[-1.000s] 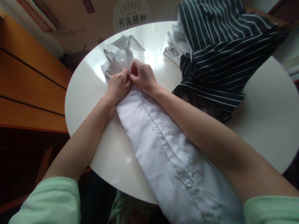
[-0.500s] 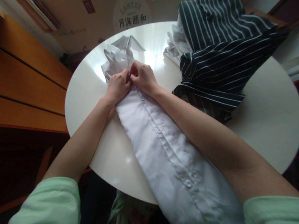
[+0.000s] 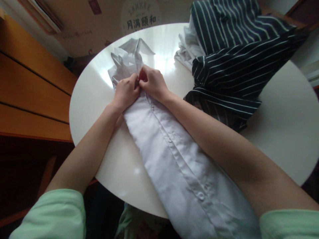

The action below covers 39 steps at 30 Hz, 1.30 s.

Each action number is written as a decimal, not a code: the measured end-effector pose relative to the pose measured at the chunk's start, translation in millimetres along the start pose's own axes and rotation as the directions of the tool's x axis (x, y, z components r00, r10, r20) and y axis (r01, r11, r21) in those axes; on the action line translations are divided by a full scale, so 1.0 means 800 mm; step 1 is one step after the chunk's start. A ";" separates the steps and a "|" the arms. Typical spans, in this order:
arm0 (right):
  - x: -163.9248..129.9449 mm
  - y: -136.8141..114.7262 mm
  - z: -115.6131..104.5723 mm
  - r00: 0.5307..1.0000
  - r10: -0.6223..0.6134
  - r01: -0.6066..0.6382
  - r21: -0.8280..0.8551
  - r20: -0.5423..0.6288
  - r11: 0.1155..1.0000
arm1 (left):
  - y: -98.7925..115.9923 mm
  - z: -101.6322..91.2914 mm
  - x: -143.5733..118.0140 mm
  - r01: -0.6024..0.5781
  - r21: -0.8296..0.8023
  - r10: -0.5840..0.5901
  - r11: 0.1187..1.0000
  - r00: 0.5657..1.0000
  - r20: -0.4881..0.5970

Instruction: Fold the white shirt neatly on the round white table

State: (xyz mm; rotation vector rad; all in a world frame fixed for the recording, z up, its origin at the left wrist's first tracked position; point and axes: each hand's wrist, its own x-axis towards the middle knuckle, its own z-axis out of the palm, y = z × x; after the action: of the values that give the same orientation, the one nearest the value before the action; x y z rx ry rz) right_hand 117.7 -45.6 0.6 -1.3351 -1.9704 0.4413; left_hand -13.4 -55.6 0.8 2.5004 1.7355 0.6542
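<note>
Nothing has visibly shifted since the earlier frames: left hand (image 3: 126, 91) and right hand (image 3: 153, 83) stay pinched together on the white shirt (image 3: 171, 156) at its buttoned front, centre frame. It lies along the round table (image 3: 87, 99); a striped shirt (image 3: 231, 63) sits upper right.

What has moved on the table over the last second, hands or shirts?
Nothing visibly moved. Left hand and right hand still pinch the white shirt together at its placket near the collar. The striped shirt and table stay as they were.
</note>
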 end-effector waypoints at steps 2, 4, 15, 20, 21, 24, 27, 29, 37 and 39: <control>0.000 0.000 0.000 1.000 0.003 -0.003 -0.002 0.001 1.000 | 0.000 0.000 0.000 0.005 0.004 -0.005 1.000 1.000 -0.003; 0.000 -0.001 0.000 1.000 0.004 -0.004 -0.003 0.002 1.000 | 0.001 0.000 0.000 0.007 0.003 -0.007 1.000 1.000 -0.006; -0.001 -0.001 0.000 1.000 -0.003 0.003 0.012 -0.008 1.000 | 0.003 -0.001 -0.001 0.038 -0.016 -0.038 0.999 0.999 0.016; -0.001 -0.002 -0.001 1.000 0.003 -0.002 0.007 -0.006 1.000 | 0.002 -0.001 -0.001 0.023 -0.016 -0.023 1.000 1.000 0.006; -0.001 -0.002 -0.001 1.000 0.005 -0.005 0.004 -0.003 1.000 | 0.002 -0.001 -0.001 0.024 -0.013 -0.024 1.000 1.000 0.008; -0.001 -0.002 -0.001 1.000 0.008 -0.008 -0.004 0.005 1.000 | 0.003 -0.002 -0.001 0.034 0.007 -0.034 0.999 0.999 0.011; -0.001 -0.002 -0.001 1.000 0.008 -0.008 -0.002 0.005 1.000 | 0.004 -0.003 -0.001 0.039 0.026 -0.039 0.999 0.999 0.006; 0.000 -0.001 0.000 1.000 0.006 -0.006 0.003 0.003 1.000 | 0.004 -0.002 -0.001 0.034 0.029 -0.034 0.999 0.999 0.002; -0.001 0.000 0.001 1.000 0.009 -0.009 0.010 -0.002 1.000 | 0.003 -0.001 -0.001 0.023 0.037 -0.023 0.999 1.000 -0.003; -0.001 0.000 0.001 1.000 0.008 -0.008 0.014 -0.003 1.000 | 0.003 -0.001 -0.001 0.029 0.039 -0.029 0.999 1.000 0.000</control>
State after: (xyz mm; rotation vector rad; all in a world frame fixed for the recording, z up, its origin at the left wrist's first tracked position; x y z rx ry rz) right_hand 117.0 -46.1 0.0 -1.3346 -1.9564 0.4558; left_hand -11.6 -57.4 2.4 2.4956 1.7979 0.6233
